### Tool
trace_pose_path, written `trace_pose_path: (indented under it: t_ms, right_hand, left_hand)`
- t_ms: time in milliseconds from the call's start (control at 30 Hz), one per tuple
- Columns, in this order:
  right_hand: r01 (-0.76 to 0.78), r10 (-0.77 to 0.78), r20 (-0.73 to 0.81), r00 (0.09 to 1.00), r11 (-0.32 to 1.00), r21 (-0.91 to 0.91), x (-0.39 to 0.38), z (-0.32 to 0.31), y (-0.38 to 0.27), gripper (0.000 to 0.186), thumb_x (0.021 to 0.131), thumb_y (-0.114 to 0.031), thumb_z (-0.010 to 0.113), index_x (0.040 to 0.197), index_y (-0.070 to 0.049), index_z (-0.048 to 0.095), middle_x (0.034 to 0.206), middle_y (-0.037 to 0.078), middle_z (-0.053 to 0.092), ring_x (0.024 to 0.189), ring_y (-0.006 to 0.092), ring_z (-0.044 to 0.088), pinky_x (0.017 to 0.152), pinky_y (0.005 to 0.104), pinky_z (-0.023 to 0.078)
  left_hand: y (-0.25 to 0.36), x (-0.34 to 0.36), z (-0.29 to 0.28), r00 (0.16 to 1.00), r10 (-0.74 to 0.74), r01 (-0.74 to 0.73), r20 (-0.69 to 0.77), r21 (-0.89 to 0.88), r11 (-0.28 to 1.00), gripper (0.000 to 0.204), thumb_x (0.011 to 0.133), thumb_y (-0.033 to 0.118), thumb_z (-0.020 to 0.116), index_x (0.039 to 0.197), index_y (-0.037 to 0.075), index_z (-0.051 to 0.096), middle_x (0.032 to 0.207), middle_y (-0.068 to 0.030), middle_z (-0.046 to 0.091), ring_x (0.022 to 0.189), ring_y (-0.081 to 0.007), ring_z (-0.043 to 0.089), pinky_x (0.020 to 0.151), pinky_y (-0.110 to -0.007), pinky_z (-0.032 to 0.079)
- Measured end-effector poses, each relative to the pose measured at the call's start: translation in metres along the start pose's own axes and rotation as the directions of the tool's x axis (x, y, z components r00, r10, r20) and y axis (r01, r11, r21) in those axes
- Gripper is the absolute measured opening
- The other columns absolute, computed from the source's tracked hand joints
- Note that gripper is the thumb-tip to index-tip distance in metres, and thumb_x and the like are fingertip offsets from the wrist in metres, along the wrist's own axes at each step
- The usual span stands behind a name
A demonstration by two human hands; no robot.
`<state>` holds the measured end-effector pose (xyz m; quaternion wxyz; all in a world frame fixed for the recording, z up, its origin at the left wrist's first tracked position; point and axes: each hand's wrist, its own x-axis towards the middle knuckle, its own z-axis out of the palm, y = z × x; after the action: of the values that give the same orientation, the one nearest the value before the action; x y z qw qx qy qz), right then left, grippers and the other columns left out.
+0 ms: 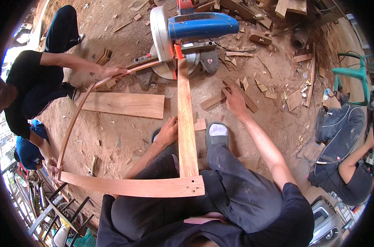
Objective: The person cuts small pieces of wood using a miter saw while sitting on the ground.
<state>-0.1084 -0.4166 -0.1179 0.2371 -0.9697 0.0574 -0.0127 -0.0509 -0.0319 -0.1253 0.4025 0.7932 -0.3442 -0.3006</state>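
Note:
A pale wooden frame spans the view: a long board (184, 136) runs from the saw to a slightly curved board (125, 186) across my knees, joined to thin strips (75, 119) at the left. My left hand (166, 133) is beside the long board's left edge, fingers curled, what they hold hidden. My right hand (236, 103) grips a loose wooden piece (246, 99) on the floor. A co-worker's hand (114, 72) holds the far strip; the same person's other hand (53, 166) holds the near left corner. A blue-handled mitre saw (201, 26) stands at the frame's far end.
A wide plank (121, 105) lies on the dirt floor (269, 136) among scattered offcuts (294, 99). A green plastic chair (362, 74) and another person (339, 152) are at right. Metal racks (59, 210) are at lower left, a grey vehicle (325, 224) at lower right.

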Motion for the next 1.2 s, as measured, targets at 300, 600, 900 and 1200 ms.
trace_pose_path:
  t_ms: [300, 600, 900, 1200]
  right_hand:
    - [-0.041, 0.043, 0.062, 0.997, 0.999, -0.032, -0.006, -0.002, 0.003, 0.051, 0.079, -0.003, 0.064, 0.13, -0.003, 0.062, 0.132, 0.018, 0.053, 0.12, 0.0379, 0.055, 0.096, 0.0466, 0.052]
    - [-0.047, 0.051, 0.088, 0.995, 0.998, -0.044, 0.002, -0.003, 0.001, 0.05, 0.081, -0.004, 0.065, 0.131, -0.003, 0.062, 0.133, 0.02, 0.054, 0.121, 0.0404, 0.054, 0.098, 0.0488, 0.051]
    - [-0.004, 0.008, 0.077, 0.997, 0.999, -0.047, 0.001, -0.004, 0.005, 0.049, 0.081, 0.001, 0.06, 0.13, -0.003, 0.062, 0.13, 0.02, 0.056, 0.121, 0.0403, 0.055, 0.099, 0.0488, 0.05]
    - [0.019, -0.018, 0.045, 0.999, 1.0, -0.016, 0.004, -0.009, 0.004, 0.047, 0.084, 0.0, 0.061, 0.13, -0.006, 0.061, 0.13, 0.015, 0.056, 0.118, 0.0381, 0.057, 0.095, 0.0459, 0.053]
  left_hand:
    - [0.034, 0.008, -0.01, 0.995, 0.088, -0.095, 0.035, 0.349, 0.932, 0.059, 0.088, 0.016, 0.076, 0.142, 0.003, 0.055, 0.13, -0.016, 0.053, 0.112, -0.0366, 0.055, 0.097, -0.045, 0.05]
    - [0.04, 0.008, -0.012, 0.999, 0.043, -0.051, 0.031, 0.32, 0.946, 0.059, 0.089, 0.014, 0.073, 0.144, 0.002, 0.053, 0.13, -0.0182, 0.053, 0.113, -0.0389, 0.055, 0.098, -0.047, 0.049]
    - [0.038, 0.013, -0.016, 0.997, 0.07, -0.079, 0.04, 0.311, 0.947, 0.061, 0.086, 0.014, 0.075, 0.143, 0.003, 0.054, 0.128, -0.0178, 0.054, 0.113, -0.0396, 0.056, 0.097, -0.047, 0.05]
    - [0.032, 0.02, -0.016, 0.998, 0.062, -0.068, 0.03, 0.283, 0.957, 0.056, 0.086, 0.017, 0.074, 0.138, 0.005, 0.057, 0.126, -0.0166, 0.057, 0.116, -0.038, 0.057, 0.097, -0.048, 0.05]
